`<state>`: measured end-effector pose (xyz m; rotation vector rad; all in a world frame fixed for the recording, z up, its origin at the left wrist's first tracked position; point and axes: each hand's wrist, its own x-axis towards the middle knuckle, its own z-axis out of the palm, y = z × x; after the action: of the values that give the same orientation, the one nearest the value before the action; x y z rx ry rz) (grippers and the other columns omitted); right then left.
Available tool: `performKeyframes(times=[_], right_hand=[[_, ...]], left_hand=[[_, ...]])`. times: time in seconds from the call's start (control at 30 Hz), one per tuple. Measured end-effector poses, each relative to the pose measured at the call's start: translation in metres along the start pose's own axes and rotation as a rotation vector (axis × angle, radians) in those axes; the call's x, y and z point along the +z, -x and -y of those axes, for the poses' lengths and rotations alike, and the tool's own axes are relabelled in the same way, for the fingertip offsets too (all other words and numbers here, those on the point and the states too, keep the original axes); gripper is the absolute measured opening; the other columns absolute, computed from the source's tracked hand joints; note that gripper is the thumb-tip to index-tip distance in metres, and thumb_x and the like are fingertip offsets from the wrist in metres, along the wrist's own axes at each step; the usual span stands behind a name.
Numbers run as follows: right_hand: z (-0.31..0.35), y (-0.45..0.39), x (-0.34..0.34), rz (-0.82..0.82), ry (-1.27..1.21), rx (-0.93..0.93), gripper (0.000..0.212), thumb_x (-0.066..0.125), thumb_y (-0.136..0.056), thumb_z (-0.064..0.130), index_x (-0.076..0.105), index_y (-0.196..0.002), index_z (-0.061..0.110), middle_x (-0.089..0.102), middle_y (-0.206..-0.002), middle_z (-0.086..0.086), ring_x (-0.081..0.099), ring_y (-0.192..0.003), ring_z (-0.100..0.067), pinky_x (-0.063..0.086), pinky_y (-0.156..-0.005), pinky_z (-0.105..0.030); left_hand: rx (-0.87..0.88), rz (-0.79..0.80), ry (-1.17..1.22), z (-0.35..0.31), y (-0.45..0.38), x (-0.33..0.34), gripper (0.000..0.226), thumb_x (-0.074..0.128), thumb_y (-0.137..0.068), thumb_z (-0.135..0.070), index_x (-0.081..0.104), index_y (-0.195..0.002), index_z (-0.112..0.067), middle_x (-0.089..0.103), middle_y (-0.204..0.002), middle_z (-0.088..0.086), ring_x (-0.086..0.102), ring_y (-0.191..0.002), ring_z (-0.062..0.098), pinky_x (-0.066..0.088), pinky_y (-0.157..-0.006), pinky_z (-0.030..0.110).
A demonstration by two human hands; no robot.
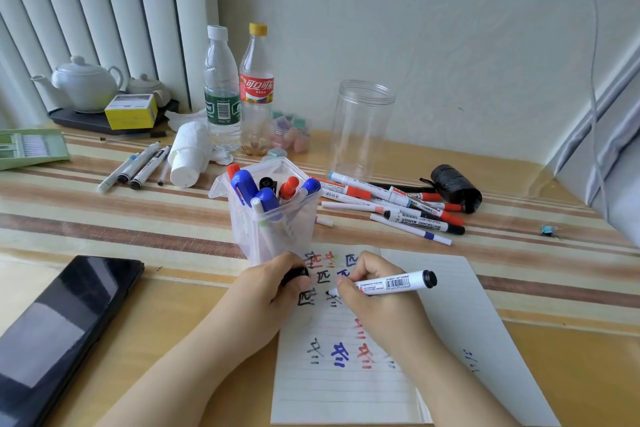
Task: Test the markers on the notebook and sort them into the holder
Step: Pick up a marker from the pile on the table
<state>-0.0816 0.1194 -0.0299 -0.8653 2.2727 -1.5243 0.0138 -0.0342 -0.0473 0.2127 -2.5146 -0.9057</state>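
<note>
A dark phone (65,326) is lying at the far left of the striped table (104,219), with a few loose pens (138,167) sitting further back. My left hand (266,288) is resting on the notebook's left edge, its fingers curling round a black cap (294,276). Just behind it the clear holder (273,219) is standing upright, carrying blue, red and black capped markers. The notebook (433,340) is lying open in front of me, already showing red, blue and black test marks. My right hand (374,302) is pinching an uncapped black marker (391,283), pressing its tip to the page. Further right, behind the notebook, a pile of untested markers (398,207) is lying beside a black roll (455,189).
</note>
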Motion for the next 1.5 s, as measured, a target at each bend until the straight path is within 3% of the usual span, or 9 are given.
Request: performKeyframes(times=[0.1, 0.17, 0.23, 0.33, 0.43, 0.67, 0.9, 1.17, 1.5], right_hand=[[-0.003, -0.001, -0.001, 0.022, 0.031, 0.034, 0.034, 0.063, -0.084, 0.010, 0.038, -0.061, 0.004, 0.033, -0.045, 0.008, 0.050, -0.044, -0.009, 0.024, -0.042, -0.023], [-0.004, -0.001, -0.001, 0.033, 0.022, 0.054, 0.034, 0.062, -0.083, 0.010, 0.037, -0.060, 0.007, 0.033, -0.044, 0.008, 0.069, -0.072, -0.029, 0.024, -0.042, -0.023], [-0.004, 0.000, -0.002, 0.026, 0.011, 0.068, 0.035, 0.062, -0.082, 0.009, 0.037, -0.058, 0.010, 0.034, -0.044, 0.008, 0.066, -0.075, -0.040, 0.024, -0.039, -0.020], [-0.002, 0.000, -0.003, -0.003, 0.037, 0.062, 0.033, 0.058, -0.081, 0.004, 0.034, -0.059, 0.010, 0.045, -0.051, -0.012, 0.047, -0.042, -0.017, 0.022, -0.038, -0.018], [0.002, 0.002, -0.004, -0.019, 0.016, 0.043, 0.036, 0.057, -0.082, 0.002, 0.034, -0.057, 0.013, 0.033, -0.045, 0.002, 0.025, -0.039, -0.008, 0.022, -0.039, -0.020], [0.000, 0.001, -0.001, -0.020, -0.001, 0.007, 0.030, 0.062, -0.084, 0.010, 0.040, -0.065, 0.003, 0.047, -0.062, -0.026, 0.029, -0.044, -0.011, 0.026, -0.040, -0.019], [-0.001, 0.001, -0.003, -0.029, -0.004, 0.013, 0.033, 0.061, -0.086, 0.011, 0.038, -0.061, 0.011, 0.049, -0.062, -0.027, 0.035, -0.042, -0.010, 0.026, -0.039, -0.017], [0.001, 0.003, -0.007, -0.071, -0.061, -0.028, 0.033, 0.059, -0.086, 0.006, 0.037, -0.063, 0.006, 0.035, -0.044, 0.007, 0.028, -0.042, -0.009, 0.022, -0.038, -0.017], [0.038, 0.011, -0.023, -0.021, -0.108, -0.168, 0.038, 0.066, -0.086, 0.016, 0.044, -0.056, 0.023, 0.040, -0.043, 0.012, 0.033, -0.042, -0.003, 0.028, -0.045, -0.015]], left_hand=[[-0.002, 0.004, 0.002, -0.001, 0.000, 0.000, 0.008, 0.051, -0.091, -0.021, 0.057, -0.097, -0.022, 0.062, -0.085, -0.014, 0.053, -0.073, 0.003, 0.037, -0.064, 0.005], [-0.001, 0.004, 0.003, -0.001, 0.000, -0.001, 0.009, 0.051, -0.091, -0.021, 0.057, -0.098, -0.021, 0.061, -0.085, -0.015, 0.052, -0.071, 0.001, 0.038, -0.064, 0.006], [-0.011, 0.010, 0.011, -0.001, 0.000, -0.001, 0.011, 0.048, -0.092, -0.025, 0.057, -0.098, -0.022, 0.059, -0.083, -0.018, 0.051, -0.069, -0.003, 0.037, -0.064, 0.006], [-0.011, 0.016, 0.013, -0.001, -0.001, -0.001, 0.024, 0.041, -0.086, -0.036, 0.057, -0.097, -0.023, 0.058, -0.083, -0.020, 0.051, -0.071, -0.002, 0.038, -0.066, 0.006], [-0.004, 0.008, 0.001, -0.001, 0.000, -0.001, 0.016, 0.046, -0.091, -0.029, 0.058, -0.099, -0.021, 0.058, -0.084, -0.020, 0.050, -0.073, 0.000, 0.037, -0.066, 0.005], [-0.019, 0.030, 0.000, -0.002, 0.001, -0.002, 0.011, 0.051, -0.091, -0.022, 0.057, -0.100, -0.022, 0.059, -0.088, -0.019, 0.053, -0.076, 0.000, 0.037, -0.066, 0.004], [-0.022, 0.044, 0.002, -0.001, 0.000, -0.002, 0.011, 0.051, -0.091, -0.021, 0.057, -0.100, -0.023, 0.060, -0.090, -0.017, 0.052, -0.077, -0.001, 0.037, -0.067, 0.004], [-0.032, 0.063, -0.008, -0.002, 0.001, -0.003, 0.012, 0.053, -0.090, -0.021, 0.057, -0.101, -0.022, 0.064, -0.096, -0.015, 0.056, -0.083, 0.002, 0.039, -0.069, 0.004], [-0.011, 0.096, 0.082, -0.039, 0.003, -0.019, 0.021, 0.056, -0.088, -0.015, 0.052, -0.089, -0.036, 0.063, -0.083, -0.020, 0.060, -0.081, -0.005, 0.048, -0.076, 0.013]])
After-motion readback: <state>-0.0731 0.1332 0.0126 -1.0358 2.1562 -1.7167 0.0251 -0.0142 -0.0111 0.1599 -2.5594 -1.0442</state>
